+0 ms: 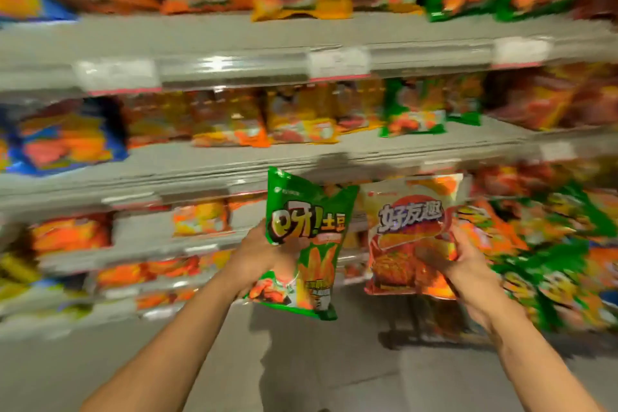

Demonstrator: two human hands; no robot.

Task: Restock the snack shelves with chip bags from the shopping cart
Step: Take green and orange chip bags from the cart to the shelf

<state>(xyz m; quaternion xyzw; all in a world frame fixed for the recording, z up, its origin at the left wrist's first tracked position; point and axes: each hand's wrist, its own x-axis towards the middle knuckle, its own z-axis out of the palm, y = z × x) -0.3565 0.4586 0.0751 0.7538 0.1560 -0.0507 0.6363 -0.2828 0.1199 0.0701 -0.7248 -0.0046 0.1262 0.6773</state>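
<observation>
My left hand grips a green chip bag by its left edge and holds it upright in front of the lower shelves. My right hand holds a red and white chip bag by its right side, level with the green one. The two bags hang side by side, almost touching. The grey snack shelves fill the view behind them, blurred by head motion. A heap of green and orange bags lies at the right, apparently in the cart; the cart's frame is not clear.
Rows of orange, yellow, green and blue snack bags line the shelves, with several gaps on the lower left shelves. Price-tag strips run along the shelf edges. Grey floor lies below my arms.
</observation>
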